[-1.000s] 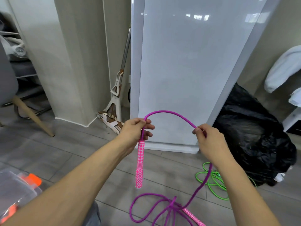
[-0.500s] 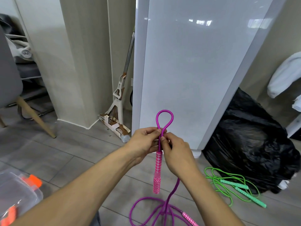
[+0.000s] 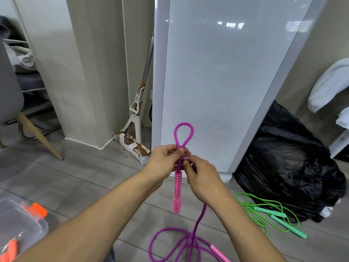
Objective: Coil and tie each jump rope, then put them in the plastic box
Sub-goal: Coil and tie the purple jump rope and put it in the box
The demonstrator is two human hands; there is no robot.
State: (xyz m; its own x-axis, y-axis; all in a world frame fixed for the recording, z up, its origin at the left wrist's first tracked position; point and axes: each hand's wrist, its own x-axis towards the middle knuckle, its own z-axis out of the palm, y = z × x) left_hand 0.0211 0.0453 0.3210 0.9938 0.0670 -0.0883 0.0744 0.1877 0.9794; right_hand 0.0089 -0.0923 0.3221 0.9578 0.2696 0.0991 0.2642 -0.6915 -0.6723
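A purple jump rope (image 3: 190, 239) with pink patterned handles is held up in front of me. My left hand (image 3: 166, 161) pinches the cord just above one pink handle (image 3: 177, 191), which hangs straight down. My right hand (image 3: 202, 176) pinches the same cord right beside it, so a small loop (image 3: 184, 133) stands up above both hands. The rest of the cord trails down to the floor, where the second pink handle (image 3: 220, 253) lies. A green jump rope (image 3: 268, 214) lies loose on the floor at the right. The clear plastic box (image 3: 20, 224) with orange clips sits at the lower left.
A tall white cabinet (image 3: 217, 82) stands straight ahead. A black plastic bag (image 3: 287, 161) lies to its right, a flat mop (image 3: 136, 120) leans in the gap to its left. A chair leg (image 3: 39, 137) is at the far left. Grey floor tiles surround me.
My right hand moved left to meet my left hand, closing the wide arc of cord into a small upright loop. The view shifted slightly, showing more of the green rope.
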